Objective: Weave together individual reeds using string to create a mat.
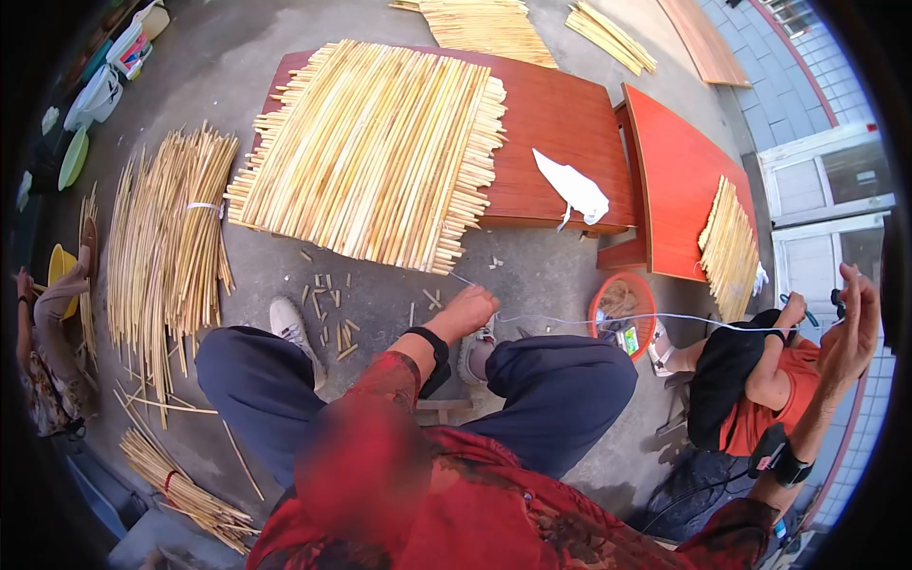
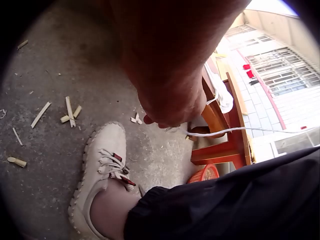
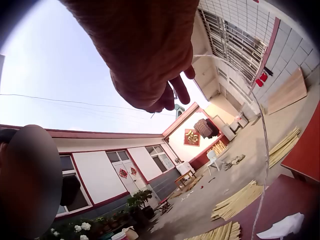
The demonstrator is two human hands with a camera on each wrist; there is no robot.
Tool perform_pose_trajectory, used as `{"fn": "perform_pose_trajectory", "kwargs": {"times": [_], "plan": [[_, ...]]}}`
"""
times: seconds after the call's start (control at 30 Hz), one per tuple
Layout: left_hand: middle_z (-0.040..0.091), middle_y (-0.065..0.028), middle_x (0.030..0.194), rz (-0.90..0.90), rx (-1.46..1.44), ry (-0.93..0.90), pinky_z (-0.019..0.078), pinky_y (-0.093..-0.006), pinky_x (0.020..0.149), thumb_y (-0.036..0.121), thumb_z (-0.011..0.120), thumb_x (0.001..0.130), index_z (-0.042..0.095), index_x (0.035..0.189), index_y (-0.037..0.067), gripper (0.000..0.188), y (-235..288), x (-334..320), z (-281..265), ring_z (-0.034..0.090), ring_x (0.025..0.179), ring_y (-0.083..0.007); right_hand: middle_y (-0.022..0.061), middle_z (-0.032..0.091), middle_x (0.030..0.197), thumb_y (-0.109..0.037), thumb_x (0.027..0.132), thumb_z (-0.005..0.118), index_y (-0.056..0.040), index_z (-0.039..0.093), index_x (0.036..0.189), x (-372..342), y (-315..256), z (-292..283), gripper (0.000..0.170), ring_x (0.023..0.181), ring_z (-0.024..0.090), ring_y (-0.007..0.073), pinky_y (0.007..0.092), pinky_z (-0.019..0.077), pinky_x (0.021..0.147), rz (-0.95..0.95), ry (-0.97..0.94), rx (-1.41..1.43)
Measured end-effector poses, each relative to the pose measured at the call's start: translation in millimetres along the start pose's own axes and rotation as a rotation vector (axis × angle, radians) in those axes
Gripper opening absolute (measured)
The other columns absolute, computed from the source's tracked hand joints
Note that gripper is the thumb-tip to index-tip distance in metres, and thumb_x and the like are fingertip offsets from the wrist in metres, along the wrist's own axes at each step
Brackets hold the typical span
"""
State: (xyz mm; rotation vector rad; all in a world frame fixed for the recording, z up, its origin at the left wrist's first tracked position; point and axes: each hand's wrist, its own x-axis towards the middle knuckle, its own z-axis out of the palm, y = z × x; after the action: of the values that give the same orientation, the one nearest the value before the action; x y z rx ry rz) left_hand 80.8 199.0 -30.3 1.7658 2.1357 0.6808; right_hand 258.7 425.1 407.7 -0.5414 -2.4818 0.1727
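A mat of pale stalks (image 1: pixel 366 152) lies on the red-brown table (image 1: pixel 560 123). At its near edge my left hand (image 1: pixel 465 312) pinches a white cord (image 1: pixel 570 318) with curled fingers. The cord runs right, pulled out nearly straight, to my right hand (image 1: pixel 848 332), raised far out at the right side. In the left wrist view the left hand (image 2: pixel 170 102) has the cord (image 2: pixel 220 132) leaving it to the right. The right wrist view shows the right hand (image 3: pixel 155 75) with the cord (image 3: pixel 265 145) hanging in a curve; its grip is partly hidden.
Stalk bundles (image 1: pixel 171 237) lie on the floor at left. A white cloth (image 1: pixel 572 185) rests on the table. A red basket (image 1: pixel 622 313) stands near a seated person in orange (image 1: pixel 779 380) at right. Cut stalk pieces (image 1: pixel 323 294) litter the floor before my shoes.
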Motion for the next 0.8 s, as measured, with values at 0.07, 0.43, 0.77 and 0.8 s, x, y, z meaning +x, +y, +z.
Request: {"fn": "perform_pose_trajectory", "kwargs": {"times": [0.07, 0.43, 0.77, 0.8], "plan": [[0.059, -0.0138, 0.083, 0.021, -0.06, 0.071, 0.0418, -0.0412, 0.079, 0.008, 0.045, 0.077, 0.054, 0.076, 0.004, 0.01, 12.2, 20.6, -17.1, 0.055, 0.086, -0.03, 0.0108, 0.057, 0.096, -0.001, 0.088, 0.044, 0.003, 0.052, 0.097, -8.9, -30.0, 32.2, 0.013, 0.099, 0.052, 0.0199, 0.037, 0.0309, 0.099, -0.222, -0.135, -0.039], [0.061, -0.0186, 0.099, -0.407, -0.35, -0.786, 0.0471, -0.0407, 0.072, 0.014, 0.047, 0.075, 0.062, 0.096, 0.001, 0.028, -10.9, -55.8, 68.5, 0.059, 0.089, -0.0342, 0.0121, 0.057, 0.101, -0.004, 0.088, 0.045, 0.0008, 0.052, 0.091, -5.4, -59.3, 54.1, 0.009, 0.102, 0.051, 0.0208, 0.0329, 0.0361, 0.09, -0.229, -0.172, 0.055], [0.055, -0.0163, 0.111, -0.723, -0.543, -0.863, 0.051, -0.0337, 0.064, 0.029, 0.065, 0.073, 0.05, 0.117, 0.005, 0.052, -40.1, -165.7, -92.3, 0.059, 0.087, -0.029, -0.0001, 0.05, 0.068, -0.008, 0.087, 0.051, -0.0027, 0.053, 0.09, 4.6, -115.8, 86.7, 0.007, 0.059, 0.047, 0.0032, 0.0151, 0.0369, 0.052, -0.069, -0.234, 0.745], [0.052, -0.0172, 0.114, -0.702, -0.736, -0.705, 0.0519, -0.0334, 0.063, 0.026, 0.065, 0.075, 0.045, 0.121, 0.005, 0.055, -39.3, -167.0, -114.5, 0.057, 0.091, -0.0298, -0.0011, 0.05, 0.067, -0.008, 0.087, 0.052, -0.0031, 0.054, 0.089, 2.5, -134.5, 91.0, 0.006, 0.057, 0.046, 0.002, 0.0144, 0.035, 0.048, -0.037, -0.203, 0.764]]}}
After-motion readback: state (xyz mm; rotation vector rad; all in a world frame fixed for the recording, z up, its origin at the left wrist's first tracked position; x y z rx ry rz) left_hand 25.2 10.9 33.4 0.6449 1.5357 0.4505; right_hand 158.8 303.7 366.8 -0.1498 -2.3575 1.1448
